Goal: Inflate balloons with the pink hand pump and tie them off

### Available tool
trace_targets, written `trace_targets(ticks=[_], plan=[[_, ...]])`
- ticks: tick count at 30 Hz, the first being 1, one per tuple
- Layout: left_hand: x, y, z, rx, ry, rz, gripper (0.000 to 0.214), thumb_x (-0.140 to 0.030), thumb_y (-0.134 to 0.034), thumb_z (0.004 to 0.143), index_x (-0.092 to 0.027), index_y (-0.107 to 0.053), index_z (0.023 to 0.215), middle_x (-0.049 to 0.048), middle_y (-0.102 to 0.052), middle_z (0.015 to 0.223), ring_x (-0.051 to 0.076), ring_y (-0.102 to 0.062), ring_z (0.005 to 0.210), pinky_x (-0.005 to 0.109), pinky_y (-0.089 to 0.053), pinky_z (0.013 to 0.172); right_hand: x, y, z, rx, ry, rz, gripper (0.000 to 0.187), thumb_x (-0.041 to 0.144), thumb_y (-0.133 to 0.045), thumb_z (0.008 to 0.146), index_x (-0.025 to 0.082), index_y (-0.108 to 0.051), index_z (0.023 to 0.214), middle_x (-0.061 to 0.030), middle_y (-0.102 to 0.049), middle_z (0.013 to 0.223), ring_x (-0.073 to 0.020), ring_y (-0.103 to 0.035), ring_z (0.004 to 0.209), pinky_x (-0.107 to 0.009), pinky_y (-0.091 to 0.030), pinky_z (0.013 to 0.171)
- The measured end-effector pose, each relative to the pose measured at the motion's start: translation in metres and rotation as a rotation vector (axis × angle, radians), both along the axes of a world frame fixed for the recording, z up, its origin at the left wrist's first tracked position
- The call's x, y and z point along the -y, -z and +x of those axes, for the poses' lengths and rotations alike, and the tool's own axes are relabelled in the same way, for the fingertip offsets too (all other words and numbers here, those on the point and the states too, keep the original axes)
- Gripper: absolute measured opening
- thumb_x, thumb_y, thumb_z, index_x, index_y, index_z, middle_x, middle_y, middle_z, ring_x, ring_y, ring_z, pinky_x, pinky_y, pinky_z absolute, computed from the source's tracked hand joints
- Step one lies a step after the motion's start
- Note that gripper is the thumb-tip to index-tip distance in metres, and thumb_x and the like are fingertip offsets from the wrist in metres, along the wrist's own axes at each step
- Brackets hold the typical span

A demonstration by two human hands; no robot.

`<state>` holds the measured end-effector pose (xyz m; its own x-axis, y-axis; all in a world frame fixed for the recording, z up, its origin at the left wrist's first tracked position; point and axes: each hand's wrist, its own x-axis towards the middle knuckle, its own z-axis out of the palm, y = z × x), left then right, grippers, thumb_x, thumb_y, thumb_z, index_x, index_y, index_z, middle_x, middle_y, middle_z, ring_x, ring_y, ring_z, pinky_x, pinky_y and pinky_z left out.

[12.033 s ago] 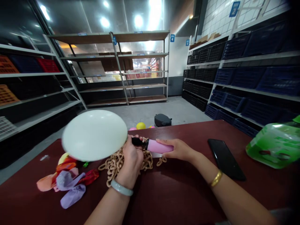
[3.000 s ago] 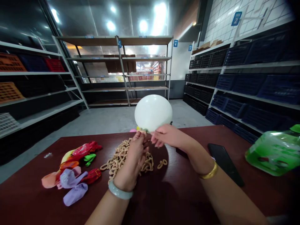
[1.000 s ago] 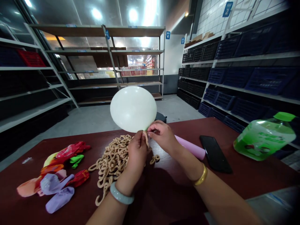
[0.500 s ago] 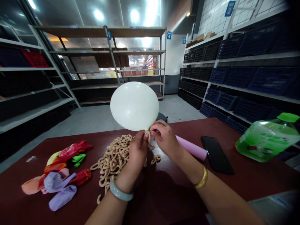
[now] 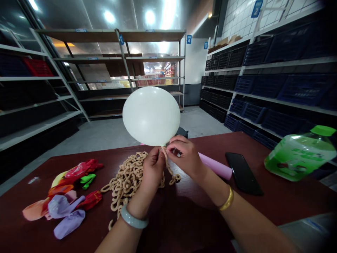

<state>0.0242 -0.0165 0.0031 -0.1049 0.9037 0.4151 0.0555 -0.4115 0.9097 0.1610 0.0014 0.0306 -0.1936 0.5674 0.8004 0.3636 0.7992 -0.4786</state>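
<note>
A blown-up white balloon (image 5: 151,116) stands above the table, its neck pointing down between my hands. My left hand (image 5: 154,168), with a pale bangle at the wrist, is closed in a pinch at the neck. From the other side, my right hand (image 5: 185,154) pinches close to the same spot, thumb and index finger together; a gold bangle circles that wrist. A tan cord (image 5: 167,163) hangs from the neck between the fingers, down to the tabletop. Fingers partly cover the join between cord and balloon. Beside my left hand lies a looped tan pile (image 5: 129,175) of similar cord.
Limp coloured balloons (image 5: 67,203) lie on the left of the dark red table (image 5: 189,218). To the right are a pink tube (image 5: 216,166), a black phone (image 5: 243,174) and a green liquid jug (image 5: 300,154). Shelves with crates (image 5: 265,86) stand behind.
The balloon has risen slightly and tilted more upright. My left hand has shifted a little left and down, so more of the hanging tan cord shows between the hands.
</note>
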Motion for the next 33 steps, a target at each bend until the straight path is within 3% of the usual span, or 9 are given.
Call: trace_targets(ticks=[4, 10, 16, 20, 24, 30, 33], plan=[[0.0, 0.003, 0.001, 0.163, 0.083, -0.09, 0.018, -0.037, -0.061, 0.083, -0.019, -0.06, 0.08, -0.0043, -0.045, 0.059, 0.009, -0.035, 0.05, 0.02, -0.03, 0.049, 0.001, 0.002, 0.001, 0.059, 0.008, 0.062, 0.012, 0.019, -0.056, 0.088, 0.021, -0.066, 0.083, -0.0064, -0.062, 0.098, -0.0178, -0.06, 0.089, -0.032, -0.048, 0.083], [0.0, 0.002, 0.002, 0.146, 0.068, -0.097, 0.02, -0.038, -0.063, 0.081, -0.019, -0.061, 0.075, -0.0025, -0.047, 0.06, 0.01, -0.038, 0.052, 0.021, -0.031, 0.048, -0.006, 0.003, 0.003, 0.035, -0.087, 0.041, 0.014, 0.022, -0.052, 0.092, 0.022, -0.065, 0.087, -0.0053, -0.062, 0.092, -0.0181, -0.059, 0.091, -0.032, -0.048, 0.082], [0.002, -0.001, 0.001, -0.005, 0.008, 0.004, 0.017, -0.033, -0.061, 0.082, -0.02, -0.063, 0.072, -0.0008, -0.05, 0.06, 0.013, -0.042, 0.056, 0.023, -0.033, 0.051, -0.011, 0.0, 0.006, -0.045, -0.16, -0.111, 0.003, 0.024, -0.066, 0.084, 0.021, -0.066, 0.082, -0.0012, -0.06, 0.08, -0.0143, -0.055, 0.072, -0.026, -0.045, 0.064], [0.0, 0.002, -0.002, -0.152, -0.026, 0.12, 0.015, -0.026, -0.055, 0.086, -0.02, -0.061, 0.074, -0.0008, -0.052, 0.064, 0.013, -0.044, 0.061, 0.023, -0.034, 0.058, -0.01, 0.0, 0.006, -0.079, -0.214, -0.171, 0.012, 0.018, -0.071, 0.078, 0.022, -0.07, 0.089, -0.0013, -0.061, 0.084, -0.0135, -0.057, 0.075, -0.025, -0.046, 0.066], [0.0, 0.005, -0.002, -0.195, -0.058, 0.143, 0.014, -0.025, -0.052, 0.088, -0.02, -0.059, 0.077, -0.0013, -0.052, 0.065, 0.013, -0.044, 0.062, 0.024, -0.034, 0.06, -0.009, 0.002, 0.003, -0.147, -0.229, -0.212, 0.006, 0.024, -0.073, 0.078, 0.021, -0.072, 0.082, -0.0022, -0.059, 0.084, -0.0143, -0.058, 0.077, -0.026, -0.047, 0.067], [0.003, 0.002, -0.003, -0.226, -0.098, 0.16, 0.012, -0.02, -0.052, 0.086, -0.02, -0.059, 0.076, -0.0009, -0.053, 0.065, 0.014, -0.045, 0.062, 0.024, -0.034, 0.059, -0.003, 0.002, -0.005, -0.346, -0.259, -0.403, 0.015, 0.029, -0.079, 0.068, 0.019, -0.069, 0.072, -0.0016, -0.06, 0.079, -0.0138, -0.057, 0.073, -0.027, -0.047, 0.064], [0.003, 0.002, -0.003, -0.252, -0.122, 0.179, 0.01, -0.019, -0.052, 0.086, -0.02, -0.06, 0.08, -0.0007, -0.055, 0.066, 0.014, -0.047, 0.062, 0.023, -0.035, 0.059, 0.001, 0.003, -0.011, -0.572, -0.365, -0.609, 0.018, 0.027, -0.082, 0.062, 0.019, -0.067, 0.066, 0.0002, -0.062, 0.074, -0.0129, -0.058, 0.069, -0.027, -0.048, 0.065]])
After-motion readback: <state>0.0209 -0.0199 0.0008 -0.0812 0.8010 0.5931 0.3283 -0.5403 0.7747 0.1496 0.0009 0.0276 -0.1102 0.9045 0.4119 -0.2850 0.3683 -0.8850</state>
